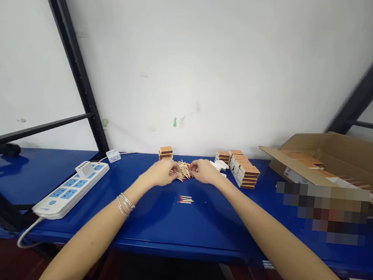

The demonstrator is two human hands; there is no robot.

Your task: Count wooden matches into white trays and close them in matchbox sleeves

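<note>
A loose pile of red-tipped matchsticks (pixel 184 170) lies on the blue table (pixel 165 226) near the wall. My left hand (pixel 162 172) is at the pile's left side with fingers pinched on some matchsticks. From the right, my right hand (pixel 205 171) also pinches into the pile. A few matchsticks (pixel 185 199) lie lined up in front of the pile, apart from both hands. Silver bracelets (pixel 125 203) circle my left wrist.
Stacks of brown matchboxes (pixel 245 171) stand right of the pile, a small stack (pixel 166 152) behind it, and white trays (pixel 219 165) beside my right hand. A white power strip (pixel 71 188) lies at left. An open cardboard box (pixel 332 167) sits at right. Black shelf struts cross both sides.
</note>
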